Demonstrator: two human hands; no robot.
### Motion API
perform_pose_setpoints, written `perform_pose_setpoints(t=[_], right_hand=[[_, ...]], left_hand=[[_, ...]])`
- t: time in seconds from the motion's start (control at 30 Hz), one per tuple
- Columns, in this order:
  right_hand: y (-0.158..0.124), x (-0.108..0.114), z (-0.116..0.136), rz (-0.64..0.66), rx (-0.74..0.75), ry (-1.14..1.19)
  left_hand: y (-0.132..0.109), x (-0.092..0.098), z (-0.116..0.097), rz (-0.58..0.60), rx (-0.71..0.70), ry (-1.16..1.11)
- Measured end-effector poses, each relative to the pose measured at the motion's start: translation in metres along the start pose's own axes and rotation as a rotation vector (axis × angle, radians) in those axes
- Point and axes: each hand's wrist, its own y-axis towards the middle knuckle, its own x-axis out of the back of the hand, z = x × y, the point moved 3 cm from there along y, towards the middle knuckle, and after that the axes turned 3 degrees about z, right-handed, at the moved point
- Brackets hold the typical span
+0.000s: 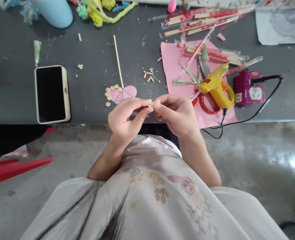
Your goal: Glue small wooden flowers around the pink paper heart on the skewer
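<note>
My left hand and my right hand meet at the table's near edge, both pinched on a small cluster of short wooden stick bits held between their fingertips. Just beyond them lies a pink paper heart on a thin wooden stick, with a row of the same stick bits along its left rim. More loose stick bits lie scattered behind it on the dark table.
A phone lies at the left. A yellow glue gun rests on pink paper over red scissors, beside a purple device with a black cable. Wrapped chopsticks lie at the back right, a blue cup at the back left.
</note>
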Motion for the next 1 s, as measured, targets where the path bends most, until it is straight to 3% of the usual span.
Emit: perform_pose_setpoints(t=[0.53,0.8,1.0], right_hand=[[-0.004,0.002,0.002,-0.048,0.007,-0.029],[-0.004,0.0,0.003,-0.01,0.008,0.015],[-0.004,-0.001,0.004,0.051,0.03,0.078]], left_hand=[[-0.007,-0.002,0.007,-0.006,0.069,-0.02],[-0.003,0.0,-0.001,0.0,-0.033,0.003],[-0.005,0.0,-0.002,0.001,-0.004,-0.009]])
